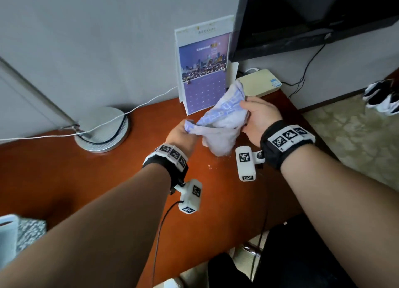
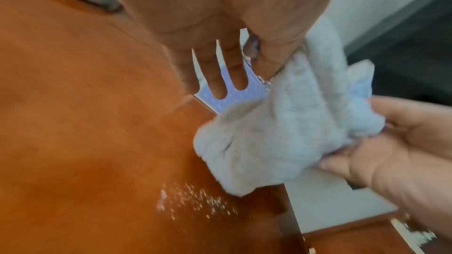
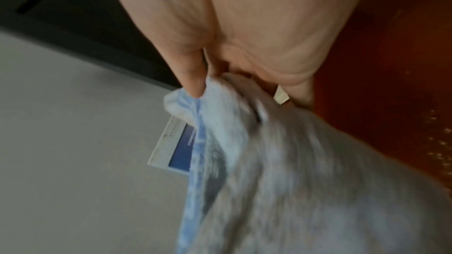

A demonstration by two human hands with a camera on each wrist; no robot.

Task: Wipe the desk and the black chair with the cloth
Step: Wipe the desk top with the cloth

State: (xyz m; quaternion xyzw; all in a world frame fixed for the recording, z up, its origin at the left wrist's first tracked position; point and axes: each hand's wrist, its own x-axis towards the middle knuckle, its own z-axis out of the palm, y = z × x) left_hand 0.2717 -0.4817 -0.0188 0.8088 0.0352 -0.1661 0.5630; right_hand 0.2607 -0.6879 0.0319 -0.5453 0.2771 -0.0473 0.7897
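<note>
Two hands — left hand point(image 1: 180, 134), right hand point(image 1: 260, 117) — apparently grip one cloth point(image 1: 222, 123).

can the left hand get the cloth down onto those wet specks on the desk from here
Probably yes. The left hand pinches the cloth, which hangs just above the specks on the desk, with nothing between; the right hand also holds it.

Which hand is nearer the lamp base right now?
Left. The left hand holds the cloth just right of the lamp base; the right hand is farther right.
</note>
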